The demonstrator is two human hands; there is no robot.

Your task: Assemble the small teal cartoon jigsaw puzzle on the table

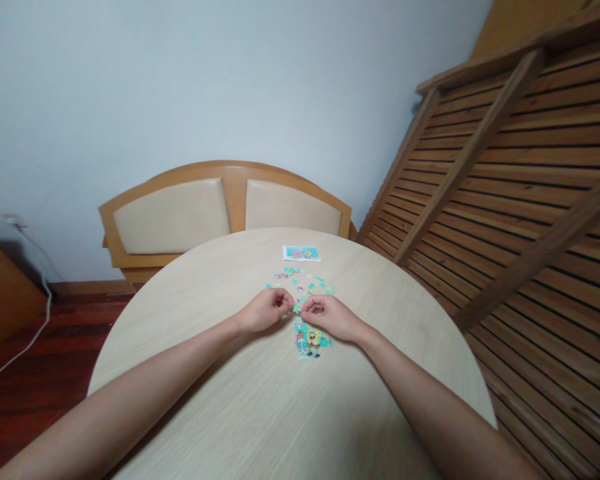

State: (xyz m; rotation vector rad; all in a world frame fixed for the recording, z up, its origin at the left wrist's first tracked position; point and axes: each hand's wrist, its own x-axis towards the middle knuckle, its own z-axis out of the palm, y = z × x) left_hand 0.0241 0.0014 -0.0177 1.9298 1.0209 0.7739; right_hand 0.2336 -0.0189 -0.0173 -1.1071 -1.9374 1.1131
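Note:
Fingers pinched, my left hand (269,310) is closed at the edge of a small green jigsaw puzzle piece (297,307). From the other side, the fingertips of my right hand (334,317) pinch at the same small green spot, where one piece or two joined pieces may be; I cannot tell which. Just below the hands lies a partly assembled jigsaw puzzle (310,341) with a yellow cartoon figure and a paler one beside it. My right hand covers part of its upper edge. Loose puzzle pieces (293,271) in green, pink and white are scattered beyond the hands.
A small picture card (301,253) lies at the far side of the round wooden table (195,293). Behind the table stands a padded headboard (235,193) against the wall. A slatted wooden frame (510,180) leans at the right. A white cable (45,313) runs down at the left.

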